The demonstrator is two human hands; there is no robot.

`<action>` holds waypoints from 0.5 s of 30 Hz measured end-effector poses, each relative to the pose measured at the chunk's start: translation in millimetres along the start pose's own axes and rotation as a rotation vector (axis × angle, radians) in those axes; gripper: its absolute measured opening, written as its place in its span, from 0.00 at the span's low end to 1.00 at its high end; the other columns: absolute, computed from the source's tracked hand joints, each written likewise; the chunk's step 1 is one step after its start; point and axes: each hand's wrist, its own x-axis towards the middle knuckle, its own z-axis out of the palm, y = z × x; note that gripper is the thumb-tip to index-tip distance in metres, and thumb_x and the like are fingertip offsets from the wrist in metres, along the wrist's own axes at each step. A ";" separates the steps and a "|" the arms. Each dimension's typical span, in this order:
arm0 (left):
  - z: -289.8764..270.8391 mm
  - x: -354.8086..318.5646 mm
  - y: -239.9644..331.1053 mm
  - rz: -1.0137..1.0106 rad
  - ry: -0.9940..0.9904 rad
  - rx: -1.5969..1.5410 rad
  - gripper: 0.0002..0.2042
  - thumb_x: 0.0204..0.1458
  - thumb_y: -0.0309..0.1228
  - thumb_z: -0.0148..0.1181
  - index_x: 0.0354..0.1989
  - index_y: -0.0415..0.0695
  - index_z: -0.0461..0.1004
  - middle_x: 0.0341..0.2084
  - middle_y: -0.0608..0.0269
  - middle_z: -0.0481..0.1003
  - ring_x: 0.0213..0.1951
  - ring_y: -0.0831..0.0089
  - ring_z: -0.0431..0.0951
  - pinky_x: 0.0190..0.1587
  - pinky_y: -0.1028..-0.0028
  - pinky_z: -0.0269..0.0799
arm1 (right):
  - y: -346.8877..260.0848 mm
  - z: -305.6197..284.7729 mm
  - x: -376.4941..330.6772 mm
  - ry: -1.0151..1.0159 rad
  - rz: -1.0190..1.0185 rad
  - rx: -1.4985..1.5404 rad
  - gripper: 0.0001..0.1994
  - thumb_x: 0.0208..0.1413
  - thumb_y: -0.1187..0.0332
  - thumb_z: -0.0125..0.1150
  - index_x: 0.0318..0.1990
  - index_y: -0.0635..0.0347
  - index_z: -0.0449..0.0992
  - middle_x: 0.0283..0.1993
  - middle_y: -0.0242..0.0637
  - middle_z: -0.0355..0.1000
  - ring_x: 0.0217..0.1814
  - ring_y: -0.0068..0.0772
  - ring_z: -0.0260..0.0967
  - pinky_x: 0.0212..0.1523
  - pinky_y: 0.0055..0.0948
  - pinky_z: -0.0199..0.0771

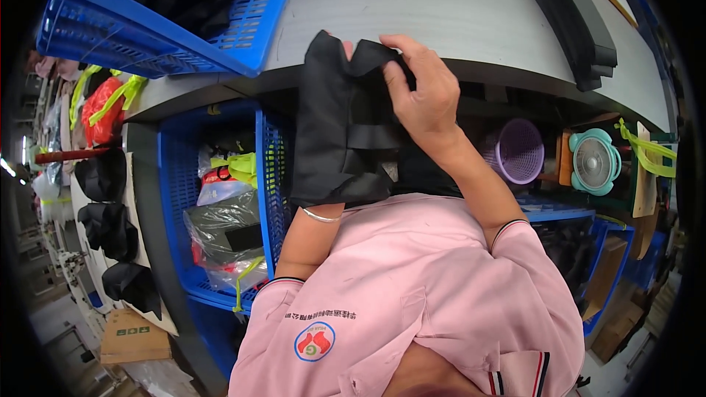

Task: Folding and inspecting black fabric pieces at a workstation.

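A black fabric piece [321,125], pouch-like with a narrow strap across it, hangs in front of my body by the table's near edge. My right hand [430,95] pinches its upper right edge between thumb and fingers. The fabric covers most of my left hand [348,49]; only a fingertip shows at the notch in the top edge, while the bangled wrist goes in under the lower end. Whether those fingers grip is hidden.
On the grey table [412,0], a blue basket [250,37] with black fabric stands left, and a stack of black strips [570,26] lies right. Below are a blue crate [266,176] of bagged items, a purple basket [521,151] and a small teal fan [594,162].
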 end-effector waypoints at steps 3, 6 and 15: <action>-2.9 -7.5 0.5 0.024 -0.022 0.013 0.21 0.59 0.32 0.57 0.62 0.45 0.67 0.63 0.57 0.65 0.60 0.62 0.68 0.64 0.64 0.63 | 9.7 -3.2 2.6 0.064 -0.063 -0.131 0.11 0.49 0.78 0.66 0.41 0.58 0.78 0.21 0.36 0.71 0.22 0.38 0.70 0.26 0.31 0.71; -8.7 -17.3 -0.2 0.043 -0.036 0.030 0.22 0.59 0.33 0.57 0.62 0.46 0.67 0.63 0.57 0.65 0.60 0.61 0.68 0.64 0.64 0.63 | 6.3 -12.3 -0.6 -0.088 0.143 -0.010 0.12 0.50 0.76 0.66 0.44 0.57 0.78 0.27 0.35 0.73 0.24 0.39 0.71 0.26 0.31 0.71; -44.1 -47.7 -22.1 0.080 -0.051 0.099 0.23 0.58 0.33 0.57 0.63 0.48 0.67 0.63 0.57 0.65 0.60 0.60 0.68 0.65 0.62 0.62 | -5.3 -63.1 13.3 -0.438 0.609 1.067 0.06 0.58 0.71 0.60 0.33 0.66 0.79 0.35 0.30 0.72 0.37 0.18 0.67 0.40 0.19 0.65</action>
